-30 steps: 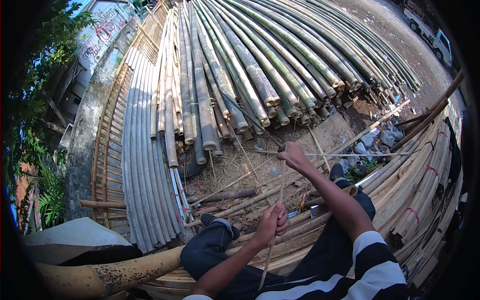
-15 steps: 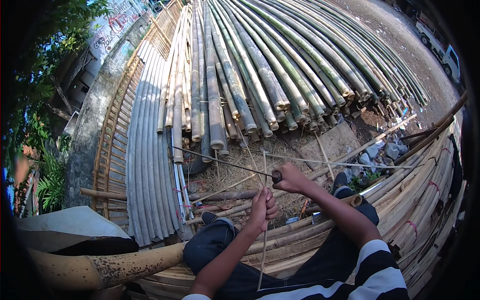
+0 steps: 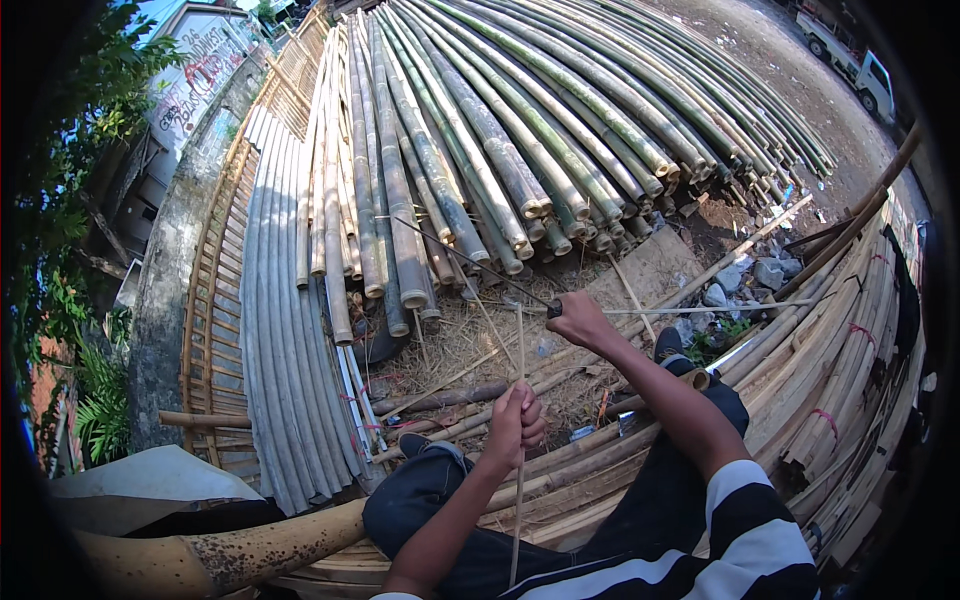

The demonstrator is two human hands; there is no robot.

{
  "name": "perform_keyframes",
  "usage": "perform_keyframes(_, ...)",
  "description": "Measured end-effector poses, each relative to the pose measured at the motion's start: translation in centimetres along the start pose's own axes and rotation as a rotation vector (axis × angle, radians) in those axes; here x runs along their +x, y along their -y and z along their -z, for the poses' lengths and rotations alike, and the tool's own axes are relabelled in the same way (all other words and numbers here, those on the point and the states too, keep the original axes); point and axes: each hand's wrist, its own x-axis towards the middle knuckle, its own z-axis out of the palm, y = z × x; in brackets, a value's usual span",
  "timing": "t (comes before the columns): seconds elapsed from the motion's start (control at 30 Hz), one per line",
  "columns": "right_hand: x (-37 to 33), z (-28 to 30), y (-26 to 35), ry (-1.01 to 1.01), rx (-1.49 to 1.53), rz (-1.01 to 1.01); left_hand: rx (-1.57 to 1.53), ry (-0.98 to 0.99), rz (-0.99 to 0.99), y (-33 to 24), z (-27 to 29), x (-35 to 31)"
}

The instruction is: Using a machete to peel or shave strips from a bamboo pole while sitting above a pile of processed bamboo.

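My left hand (image 3: 515,425) is closed round a thin pale bamboo strip (image 3: 517,535), which stands nearly upright and runs down between my legs. In my right hand (image 3: 580,322), the fingers wrap the dark handle of a long, narrow-bladed knife (image 3: 470,263). Its dark blade points up and left toward the pole ends, passing just above the strip's top end. Whether blade and strip touch, I cannot tell.
Stacked bamboo poles (image 3: 500,170) fan out ahead. Corrugated grey sheets (image 3: 285,330) lie at left beside a bamboo lattice (image 3: 210,320). Bundled bamboo slats (image 3: 830,370) fill the right. A thick spotted bamboo pole (image 3: 230,550) is by my left knee; a truck (image 3: 860,65) stands far right.
The knife has tilted, its tip swinging upward, and my right hand has risen slightly above the strip's top. My left hand keeps its hold on the strip. The whole view has shifted a little.
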Motion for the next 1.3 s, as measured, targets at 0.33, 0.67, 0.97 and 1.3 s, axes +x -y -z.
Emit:
perform_keyframes(0.33, -1.9, 0.5, 3.9, 0.107, 0.191, 0.145, -0.277, 0.13, 0.042, -2.7, 2.6, 1.2)
perform_keyframes(0.67, -0.4, -0.6, -0.1, 0.014, -0.059, 0.087, 0.106, -0.187, -0.089, 2.2, -1.8, -0.9)
perform_keyframes(0.97, 0.0, 0.2, -2.8, 0.075, 0.385, -0.216, -0.07, -0.015, 0.028, -1.0, 2.7, 1.6)
perform_keyframes(1.3, -2.7, -2.1, 3.5, 0.191, -0.159, 0.429, 0.03, -0.209, -0.068, 2.4, 0.3, -0.3)
